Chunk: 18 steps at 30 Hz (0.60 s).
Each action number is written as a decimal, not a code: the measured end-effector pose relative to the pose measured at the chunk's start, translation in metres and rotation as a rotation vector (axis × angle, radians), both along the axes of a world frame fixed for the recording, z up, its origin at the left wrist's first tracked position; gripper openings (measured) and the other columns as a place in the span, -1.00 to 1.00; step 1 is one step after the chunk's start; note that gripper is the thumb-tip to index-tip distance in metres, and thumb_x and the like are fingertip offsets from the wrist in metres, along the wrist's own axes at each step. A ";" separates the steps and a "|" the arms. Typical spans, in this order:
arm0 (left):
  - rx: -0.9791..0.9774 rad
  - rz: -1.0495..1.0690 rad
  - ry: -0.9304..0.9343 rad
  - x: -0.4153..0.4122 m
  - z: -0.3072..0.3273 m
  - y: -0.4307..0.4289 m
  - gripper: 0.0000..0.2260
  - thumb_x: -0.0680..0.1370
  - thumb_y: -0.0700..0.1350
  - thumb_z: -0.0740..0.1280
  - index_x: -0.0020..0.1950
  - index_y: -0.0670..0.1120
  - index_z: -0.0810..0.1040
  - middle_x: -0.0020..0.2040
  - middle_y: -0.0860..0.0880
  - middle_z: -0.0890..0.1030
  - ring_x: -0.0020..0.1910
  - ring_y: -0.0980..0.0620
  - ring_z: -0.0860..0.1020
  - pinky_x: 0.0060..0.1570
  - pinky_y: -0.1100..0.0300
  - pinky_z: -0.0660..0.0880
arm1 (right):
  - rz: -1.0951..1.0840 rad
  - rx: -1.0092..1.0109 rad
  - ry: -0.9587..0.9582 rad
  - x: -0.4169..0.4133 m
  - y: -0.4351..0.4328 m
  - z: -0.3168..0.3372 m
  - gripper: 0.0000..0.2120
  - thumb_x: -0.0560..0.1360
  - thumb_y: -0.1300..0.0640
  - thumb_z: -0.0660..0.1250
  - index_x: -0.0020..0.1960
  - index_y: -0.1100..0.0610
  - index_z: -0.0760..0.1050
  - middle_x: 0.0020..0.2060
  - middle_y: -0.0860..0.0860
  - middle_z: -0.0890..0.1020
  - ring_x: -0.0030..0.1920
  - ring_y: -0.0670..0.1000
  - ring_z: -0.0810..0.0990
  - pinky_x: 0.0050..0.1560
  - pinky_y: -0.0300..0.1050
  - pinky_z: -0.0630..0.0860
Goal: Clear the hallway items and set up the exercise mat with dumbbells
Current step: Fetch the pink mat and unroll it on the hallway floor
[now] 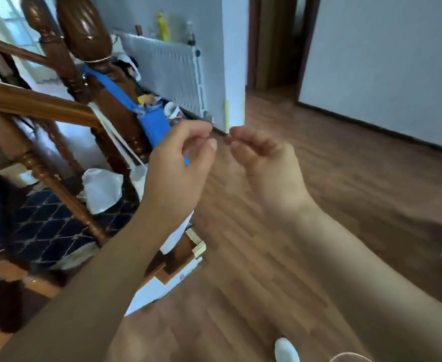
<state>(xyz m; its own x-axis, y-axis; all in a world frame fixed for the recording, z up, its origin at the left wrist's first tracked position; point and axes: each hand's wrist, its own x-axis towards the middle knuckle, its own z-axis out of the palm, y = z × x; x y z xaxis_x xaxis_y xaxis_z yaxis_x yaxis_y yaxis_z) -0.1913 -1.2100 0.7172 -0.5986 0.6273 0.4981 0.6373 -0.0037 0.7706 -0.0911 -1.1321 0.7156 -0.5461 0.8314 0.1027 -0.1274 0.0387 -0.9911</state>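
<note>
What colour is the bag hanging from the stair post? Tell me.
The bag is blue; head view.

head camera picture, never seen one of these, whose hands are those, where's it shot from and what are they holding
No machine here: a person wears one wide-angle camera on the head, looking forward and down at their own bare arms. The left hand pinches a small blue strip; the fingers of the right hand curl close by, but blur hides whether they hold anything. Behind, a blue bag hangs from a wooden stair post, a white plastic bag sits at its foot, and the floor is wood.
</note>
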 end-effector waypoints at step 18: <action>-0.016 -0.953 -0.051 0.286 -0.015 0.158 -0.86 0.53 -0.11 0.32 0.09 -0.01 0.55 -0.01 0.14 0.60 0.02 0.18 0.58 0.09 0.22 0.53 | -0.977 0.067 -0.186 0.315 0.052 -0.009 -0.75 0.54 0.23 0.28 0.19 0.10 0.56 0.03 -0.06 0.67 0.01 -0.18 0.61 0.09 -0.33 0.52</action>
